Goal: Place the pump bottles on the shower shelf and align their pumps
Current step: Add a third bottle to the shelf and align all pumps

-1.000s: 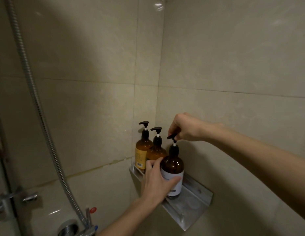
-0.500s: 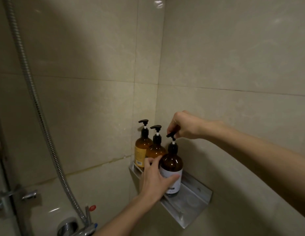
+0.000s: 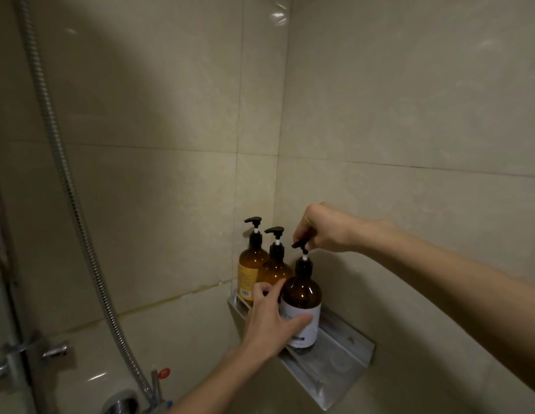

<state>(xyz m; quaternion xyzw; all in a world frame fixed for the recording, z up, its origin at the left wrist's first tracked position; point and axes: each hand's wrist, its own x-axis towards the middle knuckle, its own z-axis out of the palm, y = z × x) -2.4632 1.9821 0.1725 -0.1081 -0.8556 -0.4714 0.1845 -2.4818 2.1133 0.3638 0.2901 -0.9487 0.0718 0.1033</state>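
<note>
Shower hose (image 3: 81, 222) down the left of the frame, two amber pump bottles (image 3: 250, 262) in the corner, left hand (image 3: 270, 319) gripping the nearest pump bottle (image 3: 302, 306) low at centre, right hand (image 3: 323, 228) above pinching its pump head (image 3: 300, 244), all upright on the steel shower shelf (image 3: 335, 369) toward lower right.

Amber bottles (image 3: 302, 294), black pumps (image 3: 275, 230).

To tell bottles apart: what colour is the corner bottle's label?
Yellow label on the corner pump bottle; head view.
</note>
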